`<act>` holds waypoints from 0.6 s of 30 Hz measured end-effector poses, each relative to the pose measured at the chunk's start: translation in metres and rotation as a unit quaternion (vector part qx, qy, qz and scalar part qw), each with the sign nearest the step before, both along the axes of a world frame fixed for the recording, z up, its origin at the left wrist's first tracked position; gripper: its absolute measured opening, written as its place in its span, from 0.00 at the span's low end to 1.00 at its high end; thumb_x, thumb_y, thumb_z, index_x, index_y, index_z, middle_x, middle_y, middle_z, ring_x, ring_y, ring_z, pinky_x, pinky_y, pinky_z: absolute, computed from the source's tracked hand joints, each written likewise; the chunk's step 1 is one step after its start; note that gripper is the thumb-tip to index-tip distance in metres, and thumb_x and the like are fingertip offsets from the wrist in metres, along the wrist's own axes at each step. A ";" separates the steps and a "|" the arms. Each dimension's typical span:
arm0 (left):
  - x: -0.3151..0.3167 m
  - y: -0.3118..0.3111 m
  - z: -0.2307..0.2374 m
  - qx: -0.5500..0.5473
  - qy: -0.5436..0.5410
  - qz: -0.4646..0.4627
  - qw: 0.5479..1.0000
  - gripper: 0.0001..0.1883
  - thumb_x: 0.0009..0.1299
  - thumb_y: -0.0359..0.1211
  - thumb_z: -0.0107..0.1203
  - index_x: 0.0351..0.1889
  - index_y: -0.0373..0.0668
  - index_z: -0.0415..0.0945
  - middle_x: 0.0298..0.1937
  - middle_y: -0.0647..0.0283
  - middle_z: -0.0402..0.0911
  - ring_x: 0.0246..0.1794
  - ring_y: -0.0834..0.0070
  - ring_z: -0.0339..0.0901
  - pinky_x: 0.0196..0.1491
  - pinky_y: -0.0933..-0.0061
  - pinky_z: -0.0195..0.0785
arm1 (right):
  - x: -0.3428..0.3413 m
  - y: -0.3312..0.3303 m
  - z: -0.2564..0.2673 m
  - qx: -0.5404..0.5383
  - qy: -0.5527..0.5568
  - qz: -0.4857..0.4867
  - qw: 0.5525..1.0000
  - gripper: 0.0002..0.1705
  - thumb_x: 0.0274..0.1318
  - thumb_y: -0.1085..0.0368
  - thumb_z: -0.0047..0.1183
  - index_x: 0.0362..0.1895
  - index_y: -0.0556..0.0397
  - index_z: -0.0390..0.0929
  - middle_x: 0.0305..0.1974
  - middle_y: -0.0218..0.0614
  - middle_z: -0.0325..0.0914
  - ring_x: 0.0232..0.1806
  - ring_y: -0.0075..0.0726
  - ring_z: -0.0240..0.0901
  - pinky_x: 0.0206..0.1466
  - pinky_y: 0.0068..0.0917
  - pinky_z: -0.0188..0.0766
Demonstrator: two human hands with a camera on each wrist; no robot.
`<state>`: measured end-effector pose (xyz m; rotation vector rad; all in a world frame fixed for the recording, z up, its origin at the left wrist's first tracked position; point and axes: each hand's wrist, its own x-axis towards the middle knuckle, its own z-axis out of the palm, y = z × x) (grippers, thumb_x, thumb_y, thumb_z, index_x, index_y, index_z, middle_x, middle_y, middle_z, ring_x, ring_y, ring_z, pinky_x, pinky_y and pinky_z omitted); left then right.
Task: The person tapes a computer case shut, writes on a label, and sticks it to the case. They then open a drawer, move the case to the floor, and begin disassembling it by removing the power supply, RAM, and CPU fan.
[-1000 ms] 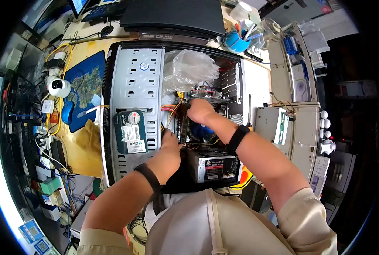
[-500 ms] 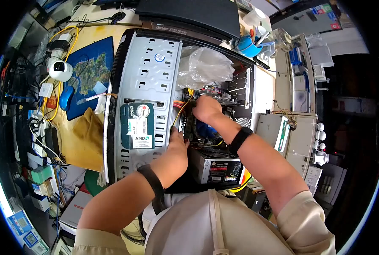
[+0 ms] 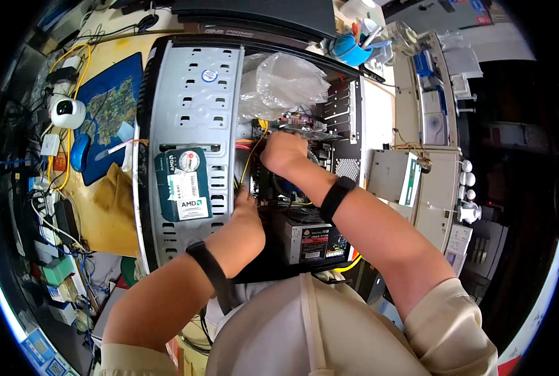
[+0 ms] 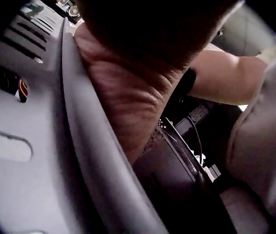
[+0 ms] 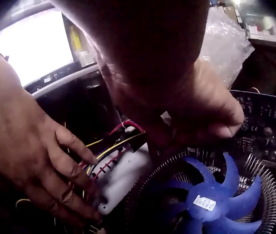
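My right hand (image 3: 284,152) is curled low over the motherboard (image 5: 269,117) inside the computer case (image 3: 195,128). Its fingertips are hidden, so what they touch is unclear; in the right wrist view the hand (image 5: 203,100) is just beyond the blue fan (image 5: 211,202). My left hand (image 3: 248,222) reaches in over the inner edge of the metal drive bay panel. The right wrist view shows the left hand's fingers (image 5: 65,165) extended and slightly bent, resting beside yellow, red and black cables (image 5: 113,146). The left wrist view shows mostly its palm side (image 4: 128,92) against the panel edge (image 4: 104,141).
A crumpled clear plastic bag (image 3: 282,86) lies in the case's upper part. The power supply (image 3: 314,241) sits at the near side. An AMD box piece (image 3: 185,185) rests on the panel. Left are a mouse (image 3: 79,153) and white camera (image 3: 67,113); behind, a blue pen cup (image 3: 350,50).
The head view has shifted. My right hand has moved slightly toward the drive bay side and turned, covering more of the blue fan. My left hand has stayed nearly in place by the panel edge.
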<state>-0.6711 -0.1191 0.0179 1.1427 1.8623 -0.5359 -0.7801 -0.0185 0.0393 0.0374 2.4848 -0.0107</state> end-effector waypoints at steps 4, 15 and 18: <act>-0.001 0.000 -0.004 -0.003 0.008 -0.016 1.000 0.26 0.67 0.38 0.42 0.64 0.48 0.63 0.70 0.64 0.55 0.68 0.62 0.50 0.68 0.46 0.23 | -0.001 -0.001 0.010 -0.015 -0.016 -0.004 1.000 0.19 0.48 0.56 0.49 0.40 0.53 0.80 0.45 0.44 0.78 0.50 0.46 0.73 0.52 0.37 0.66; 0.000 0.000 0.014 -0.002 0.000 -0.030 1.000 0.27 0.67 0.38 0.41 0.66 0.48 0.60 0.70 0.66 0.55 0.68 0.60 0.49 0.68 0.46 0.23 | -0.005 -0.001 0.007 0.000 -0.032 -0.018 0.999 0.19 0.49 0.56 0.50 0.44 0.51 0.79 0.47 0.42 0.77 0.52 0.45 0.71 0.54 0.35 0.66; -0.001 0.006 0.030 -0.008 0.004 -0.001 1.000 0.26 0.67 0.37 0.41 0.66 0.50 0.61 0.70 0.66 0.55 0.68 0.61 0.49 0.68 0.46 0.24 | -0.006 -0.002 0.008 0.002 -0.031 -0.025 0.999 0.19 0.49 0.57 0.50 0.44 0.51 0.79 0.47 0.42 0.77 0.52 0.46 0.72 0.54 0.35 0.67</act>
